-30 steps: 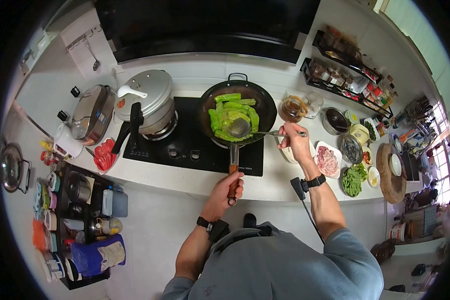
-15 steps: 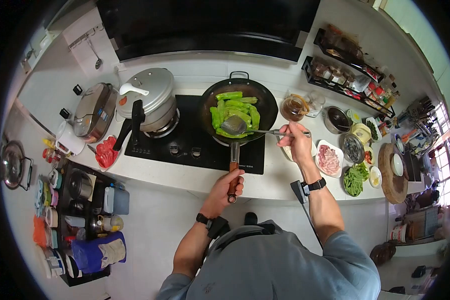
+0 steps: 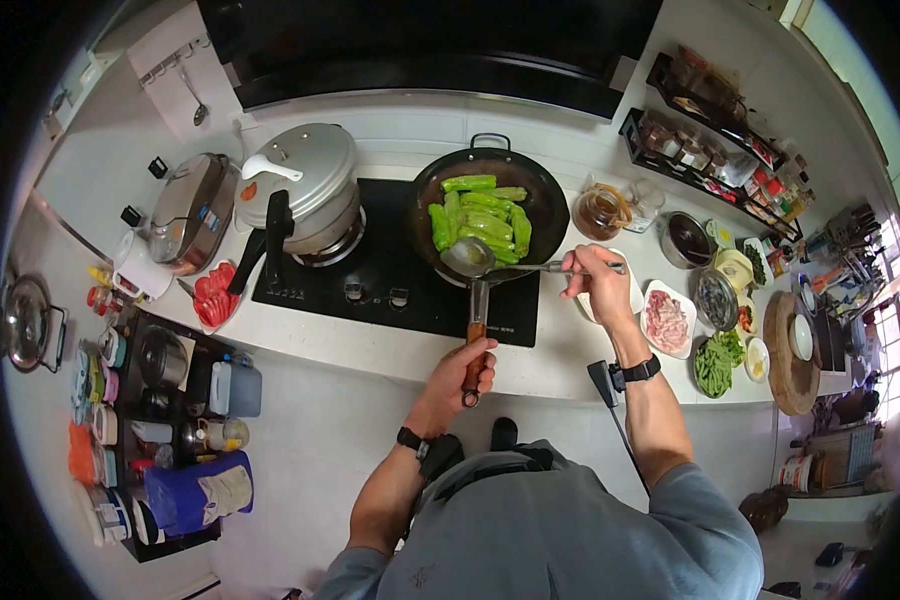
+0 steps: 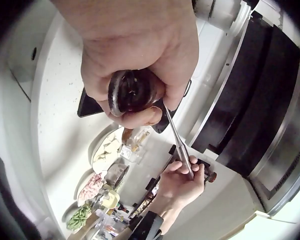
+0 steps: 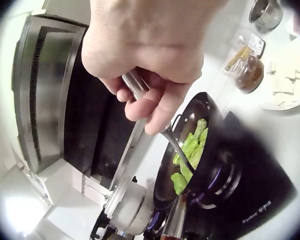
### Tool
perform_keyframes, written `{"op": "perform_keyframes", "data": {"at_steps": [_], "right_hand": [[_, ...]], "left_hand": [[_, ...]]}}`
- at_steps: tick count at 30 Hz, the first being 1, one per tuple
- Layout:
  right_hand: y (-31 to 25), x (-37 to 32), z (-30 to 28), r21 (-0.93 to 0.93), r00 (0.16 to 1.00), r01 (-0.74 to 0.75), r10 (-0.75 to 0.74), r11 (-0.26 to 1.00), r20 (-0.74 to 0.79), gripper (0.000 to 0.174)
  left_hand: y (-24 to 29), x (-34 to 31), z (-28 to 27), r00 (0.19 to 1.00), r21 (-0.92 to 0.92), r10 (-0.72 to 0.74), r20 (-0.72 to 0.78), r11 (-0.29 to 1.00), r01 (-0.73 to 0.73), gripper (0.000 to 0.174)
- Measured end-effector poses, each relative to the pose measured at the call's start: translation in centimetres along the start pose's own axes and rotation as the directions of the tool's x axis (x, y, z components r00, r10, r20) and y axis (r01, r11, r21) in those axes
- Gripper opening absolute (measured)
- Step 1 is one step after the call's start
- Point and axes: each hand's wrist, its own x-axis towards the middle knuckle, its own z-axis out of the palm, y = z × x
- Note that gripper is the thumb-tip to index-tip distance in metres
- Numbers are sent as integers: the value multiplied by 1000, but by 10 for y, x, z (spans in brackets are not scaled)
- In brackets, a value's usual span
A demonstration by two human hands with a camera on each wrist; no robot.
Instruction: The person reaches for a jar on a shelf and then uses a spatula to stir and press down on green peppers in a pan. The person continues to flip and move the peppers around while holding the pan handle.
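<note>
My left hand [image 3: 452, 382] grips the wooden handle [image 3: 477, 333] of a dark wok [image 3: 547, 205] on the hob. Its fingers curl round the handle near the ringed end, seen end-on in the left wrist view. In my right hand [image 3: 598, 285] is the metal shaft of a wok spatula [image 3: 468, 257], held from above at the wok's right. The spatula's head lies at the near left side of the wok, close by the handle. Long, soft-looking green peppers [image 3: 485, 215] are heaped in the wok. Blue-violet flame [image 5: 215, 178] shows below it in the right wrist view.
A pressure cooker [image 3: 305, 190] stands on the left burner. Sliced red food fills a plate [image 3: 215, 293] farther left. Right of the wok are a brown jar [image 3: 598, 212], sliced meat [image 3: 666, 318], cut green vegetables [image 3: 713, 365] and a round wooden board [image 3: 790, 385].
The spatula head has shifted left and toward the wok's near rim. Both hands keep their holds, and the whole head view has shifted slightly.
</note>
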Motion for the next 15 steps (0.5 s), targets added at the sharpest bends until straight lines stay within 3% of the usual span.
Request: {"op": "perform_keyframes", "data": {"at_steps": [6,15], "right_hand": [[-16,15,12,-61,995,-37,43,997,85,29],[-37,35,29,-113,993,-92,100,989,66,29]], "left_hand": [[-1,1,-1,1000,-41,12,-6,999,-12,24],[3,-1,1,1000,-20,-2,-6,1000,2,24]]}}
